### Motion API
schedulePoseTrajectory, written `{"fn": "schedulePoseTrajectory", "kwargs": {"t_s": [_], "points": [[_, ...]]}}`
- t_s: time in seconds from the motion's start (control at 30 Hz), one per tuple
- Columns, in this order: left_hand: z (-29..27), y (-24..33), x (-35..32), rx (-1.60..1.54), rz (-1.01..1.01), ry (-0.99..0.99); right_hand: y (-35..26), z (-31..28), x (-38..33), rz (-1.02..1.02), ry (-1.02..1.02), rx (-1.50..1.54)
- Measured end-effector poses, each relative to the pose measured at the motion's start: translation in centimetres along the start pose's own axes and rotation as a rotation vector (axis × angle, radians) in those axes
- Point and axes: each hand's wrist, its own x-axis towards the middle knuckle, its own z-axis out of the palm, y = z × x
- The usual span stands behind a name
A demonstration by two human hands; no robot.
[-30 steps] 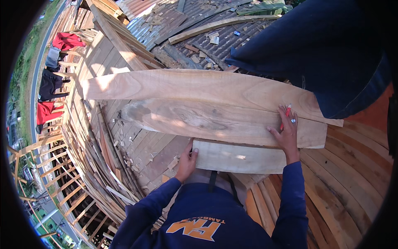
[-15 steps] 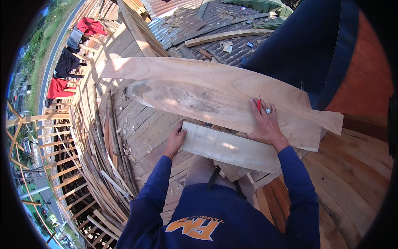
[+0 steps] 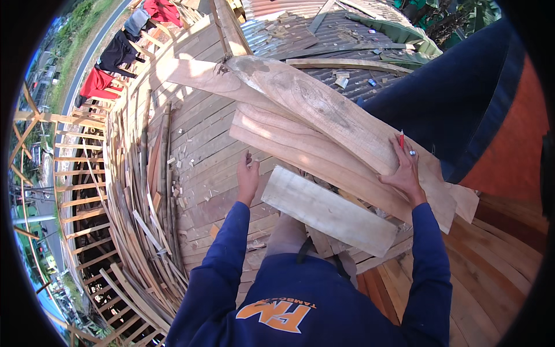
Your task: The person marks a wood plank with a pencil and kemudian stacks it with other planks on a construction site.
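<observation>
My right hand (image 3: 406,173) rests on the near part of a long wooden plank (image 3: 324,107), thumb spread along its edge. Tucked between its fingers is a red pencil (image 3: 401,139). Under that plank lies another wavy-grained wooden board (image 3: 289,139), fanned out at an angle. A shorter, pale board (image 3: 329,211) lies across in front of my body. My left hand (image 3: 248,176) is held just off this board's left end, fingers loosely apart and nothing in them.
Long wood strips (image 3: 153,220) are piled at the left on a slatted plank floor (image 3: 199,144). Clothes (image 3: 118,55) hang on the railing. A dark blue sheet (image 3: 445,98) hangs at the right, above stacked planks (image 3: 497,260). Corrugated metal roofing (image 3: 289,29) lies beyond.
My left hand has let go of the pale board. The upper plank has swung, its far end turning away and uncovering the board beneath. My right hand stays on it, further right in view.
</observation>
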Motion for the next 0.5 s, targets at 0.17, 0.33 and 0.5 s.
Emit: {"fn": "schedulePoseTrajectory", "kwargs": {"t_s": [0.17,0.33,0.5], "points": [[-1.8,-0.3,5.3,-0.002,-0.069,0.188,1.9,0.2,0.7,-0.011,0.0,-0.03],[-2.9,-1.5,11.7,0.196,0.29,0.154,2.1,0.0,1.4,-0.05,0.01,-0.117],[-1.3,1.8,17.8,0.207,0.192,-0.016,3.6,-0.4,1.6,-0.104,0.026,-0.124]]}}
